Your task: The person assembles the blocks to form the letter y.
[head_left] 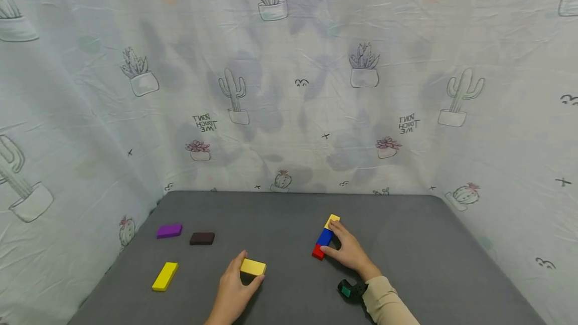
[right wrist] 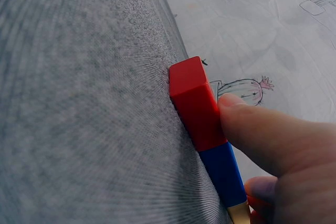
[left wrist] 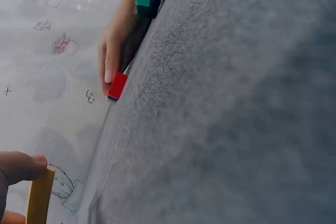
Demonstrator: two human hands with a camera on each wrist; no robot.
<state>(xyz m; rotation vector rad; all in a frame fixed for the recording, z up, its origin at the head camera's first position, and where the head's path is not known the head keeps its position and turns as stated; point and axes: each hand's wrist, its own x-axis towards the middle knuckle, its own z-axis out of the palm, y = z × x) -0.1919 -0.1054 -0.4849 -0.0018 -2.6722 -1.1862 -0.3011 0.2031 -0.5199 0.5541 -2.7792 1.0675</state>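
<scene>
My left hand (head_left: 236, 285) pinches a pale yellow block (head_left: 254, 267) between thumb and fingers. In the left wrist view, only an edge of this yellow block (left wrist: 40, 196) shows beside the thumb. A red block (head_left: 318, 252), a blue block (head_left: 324, 237) and a yellow block (head_left: 331, 219) form a straight row on the table. Bent over this row, my right hand (head_left: 351, 251) has its thumb at the red block and its fingertips at the yellow one. In the right wrist view, the thumb presses against the red block (right wrist: 191, 108); the other fingers are partly hidden.
On the left of the dark grey table (head_left: 280, 219) lie a purple block (head_left: 169, 231), a dark brown block (head_left: 201, 238) and a bright yellow block (head_left: 165, 276). A cactus-print curtain (head_left: 298, 114) surrounds the table. A black device (head_left: 352, 291) with a green part is at the right wrist.
</scene>
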